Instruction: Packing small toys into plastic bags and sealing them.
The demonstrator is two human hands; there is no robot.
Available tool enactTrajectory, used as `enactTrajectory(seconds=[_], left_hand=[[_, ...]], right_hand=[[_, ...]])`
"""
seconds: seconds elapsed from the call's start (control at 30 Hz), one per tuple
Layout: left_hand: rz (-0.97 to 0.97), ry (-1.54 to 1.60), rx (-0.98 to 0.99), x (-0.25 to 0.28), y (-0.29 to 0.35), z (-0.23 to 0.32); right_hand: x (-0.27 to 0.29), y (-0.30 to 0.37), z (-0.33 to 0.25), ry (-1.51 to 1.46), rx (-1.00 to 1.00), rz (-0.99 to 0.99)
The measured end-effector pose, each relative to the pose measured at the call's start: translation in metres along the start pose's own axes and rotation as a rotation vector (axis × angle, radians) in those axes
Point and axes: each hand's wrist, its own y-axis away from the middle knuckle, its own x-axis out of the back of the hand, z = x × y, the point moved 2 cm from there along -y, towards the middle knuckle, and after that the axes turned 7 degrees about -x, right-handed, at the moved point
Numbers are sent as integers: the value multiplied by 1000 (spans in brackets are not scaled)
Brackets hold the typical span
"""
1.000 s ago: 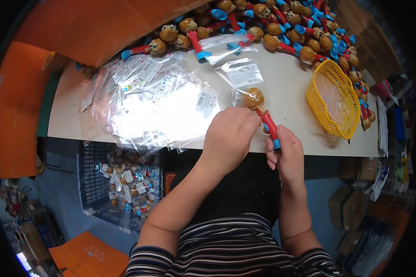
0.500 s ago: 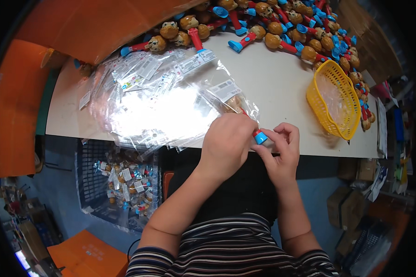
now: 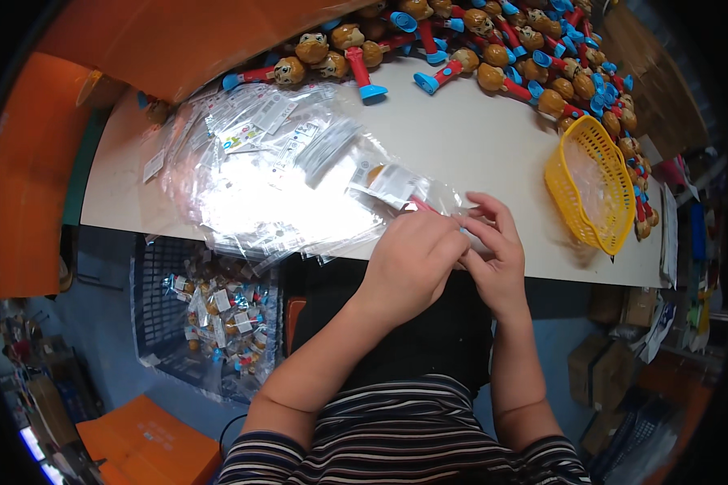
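Observation:
A toy figure with a brown head and red stem (image 3: 421, 204) lies inside a clear plastic bag (image 3: 398, 184) with a white printed label, near the table's front edge. My left hand (image 3: 412, 252) is closed around the lower end of the toy and the bag. Close beside it, my right hand (image 3: 495, 257) pinches at the bag's end with thumb and forefinger, its other fingers raised. The toy's blue base is mostly hidden between my hands. A glossy heap of flat clear bags (image 3: 259, 178) spreads to the left of my hands.
Many similar toys (image 3: 534, 73) are piled along the table's far side and right. A yellow basket (image 3: 594, 186) with clear plastic inside stands at the right. Below the table, a dark blue crate (image 3: 158, 323) holds bagged toys. Orange sheeting (image 3: 162, 40) covers the far left.
The blue base that showed between my hands is now mostly covered by my fingers. My hands have drawn closer together. The view has shifted slightly.

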Motion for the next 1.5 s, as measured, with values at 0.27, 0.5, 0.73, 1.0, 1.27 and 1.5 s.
enactTrajectory(seconds=[0.27, 0.5, 0.73, 1.0, 1.27, 1.5], left_hand=[[-26, -12, 78, 7, 6, -2], [4, -4, 21, 6, 16, -5], [27, 33, 15, 10, 19, -6], [44, 21, 15, 10, 22, -6], [34, -14, 41, 7, 24, -5], [14, 1, 53, 5, 24, -2]], right_hand=[[-1, 2, 5, 11, -44, -64], [-21, -2, 0, -99, -97, -57], [-26, 1, -5, 20, 81, 4], [-30, 4, -12, 270, 325, 113], [-35, 1, -10, 360, 368, 150], [-35, 2, -9, 126, 53, 106]])
